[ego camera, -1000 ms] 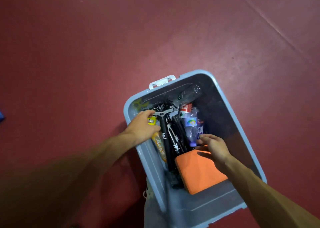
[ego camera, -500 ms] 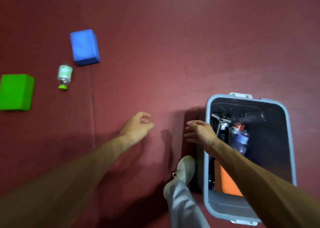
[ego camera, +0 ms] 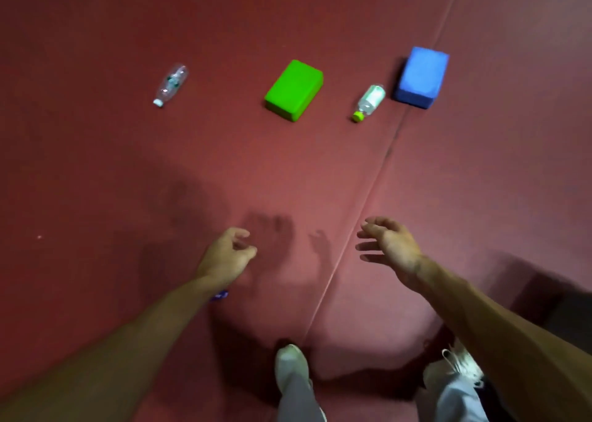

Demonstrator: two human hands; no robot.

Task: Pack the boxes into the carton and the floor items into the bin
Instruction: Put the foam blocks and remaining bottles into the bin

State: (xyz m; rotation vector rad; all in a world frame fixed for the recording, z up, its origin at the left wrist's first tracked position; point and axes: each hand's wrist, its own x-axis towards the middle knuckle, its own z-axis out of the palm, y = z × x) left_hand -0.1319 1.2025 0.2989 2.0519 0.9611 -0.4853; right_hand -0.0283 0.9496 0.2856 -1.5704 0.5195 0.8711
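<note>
On the red floor ahead lie a green block (ego camera: 293, 90), a blue block (ego camera: 420, 77), a clear bottle with a green cap (ego camera: 369, 101) between them, and a clear bottle with a white cap (ego camera: 170, 84) further left. My left hand (ego camera: 228, 255) hovers low over the floor with loosely curled fingers and holds nothing. My right hand (ego camera: 389, 243) is spread, fingers relaxed, also empty. Both hands are well short of the objects. The bin is out of view.
A seam (ego camera: 362, 203) in the red mat runs diagonally from the top right toward my feet. My white shoes (ego camera: 290, 365) and light trousers show at the bottom. A small blue-purple thing (ego camera: 220, 295) peeks out under my left wrist.
The view swung left away from the grey bin, which left the frame. Both hands came out of the bin empty and now reach over the floor toward the blocks and bottles.
</note>
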